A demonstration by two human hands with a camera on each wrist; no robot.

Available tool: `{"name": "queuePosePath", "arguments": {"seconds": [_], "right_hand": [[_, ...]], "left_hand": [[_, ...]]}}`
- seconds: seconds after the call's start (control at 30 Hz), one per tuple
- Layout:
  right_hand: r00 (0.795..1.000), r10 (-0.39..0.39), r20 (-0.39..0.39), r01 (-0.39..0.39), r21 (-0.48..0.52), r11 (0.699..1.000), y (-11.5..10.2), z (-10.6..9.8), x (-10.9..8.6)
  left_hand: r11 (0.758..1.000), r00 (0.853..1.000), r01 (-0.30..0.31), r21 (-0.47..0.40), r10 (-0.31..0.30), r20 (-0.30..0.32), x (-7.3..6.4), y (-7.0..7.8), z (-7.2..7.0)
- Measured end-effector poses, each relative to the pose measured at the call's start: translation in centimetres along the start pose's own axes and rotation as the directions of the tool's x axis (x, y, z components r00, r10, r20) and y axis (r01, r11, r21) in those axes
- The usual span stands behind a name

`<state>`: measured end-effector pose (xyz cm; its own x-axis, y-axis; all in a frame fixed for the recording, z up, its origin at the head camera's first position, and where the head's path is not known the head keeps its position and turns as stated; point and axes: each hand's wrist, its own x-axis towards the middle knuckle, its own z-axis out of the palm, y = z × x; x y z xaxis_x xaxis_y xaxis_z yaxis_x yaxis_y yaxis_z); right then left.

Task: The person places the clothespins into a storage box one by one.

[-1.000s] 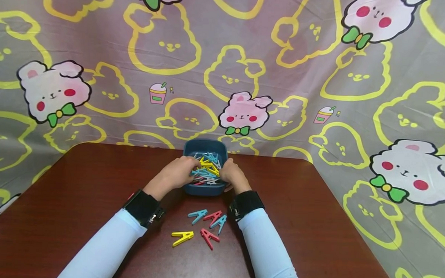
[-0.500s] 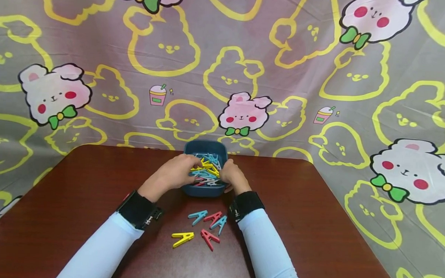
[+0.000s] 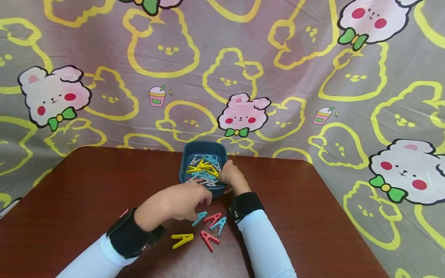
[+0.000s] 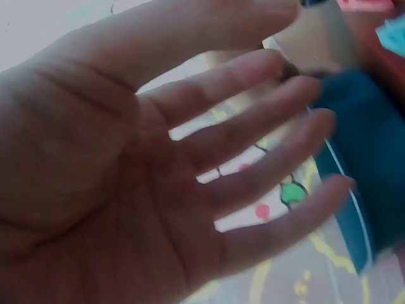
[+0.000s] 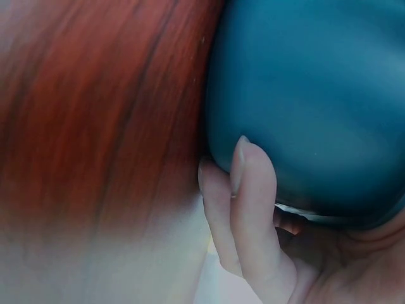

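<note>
A dark teal plastic box (image 3: 204, 145) stands toward the back of the table, holding a pile of yellow, blue, white and red clothespins (image 3: 203, 167). My right hand (image 3: 234, 176) grips the box by its right side; in the right wrist view two fingers (image 5: 254, 209) lie against the teal wall. My left hand (image 3: 176, 200) is in front of the box, its fingers extended and spread in the left wrist view, with nothing in them. Below its fingertips lies a blue clothespin (image 3: 201, 217), partly hidden by the hand.
Near the blue clothespin lie two red clothespins, one farther back (image 3: 213, 218) and one nearer (image 3: 209, 241), another blue clothespin (image 3: 219, 225) and a yellow clothespin (image 3: 182, 239). Behind the brown wooden table (image 3: 297, 223) hangs a patterned cloth (image 3: 290, 84).
My left hand has left the box and come nearer, down toward the loose clothespins. The box has shifted slightly left at its near side. My right hand keeps its hold.
</note>
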<state>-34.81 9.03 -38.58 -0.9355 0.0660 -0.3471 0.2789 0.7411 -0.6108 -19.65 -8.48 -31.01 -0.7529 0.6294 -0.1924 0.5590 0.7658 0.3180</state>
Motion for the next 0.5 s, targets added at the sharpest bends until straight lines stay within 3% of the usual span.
{"name": "queuePosePath", "arguments": {"seconds": [0.1, 0.23, 0.37, 0.5], "right_hand": [[1.0, -0.001, 0.001, 0.001, 0.004, 1.0, 0.0, -0.1, -0.1], [1.0, -0.003, -0.007, 0.003, 0.016, 1.0, 0.0, -0.1, -0.4], [1.0, -0.006, -0.001, 0.006, 0.017, 1.0, 0.1, 0.0, -0.4], [1.0, -0.013, 0.009, 0.012, 0.014, 1.0, 0.1, 0.0, -0.4]], "left_hand": [[0.998, 0.994, 0.068, -0.014, -0.067, 0.082, -0.3, 1.2, 0.6], [0.99, 0.975, 0.141, -0.023, -0.134, 0.175, -0.2, 2.0, 1.5], [0.982, 0.958, 0.188, 0.034, -0.191, 0.215, 0.1, 2.5, 2.3], [0.974, 0.944, 0.198, 0.106, -0.219, 0.246, 0.3, 2.9, 3.1]]}}
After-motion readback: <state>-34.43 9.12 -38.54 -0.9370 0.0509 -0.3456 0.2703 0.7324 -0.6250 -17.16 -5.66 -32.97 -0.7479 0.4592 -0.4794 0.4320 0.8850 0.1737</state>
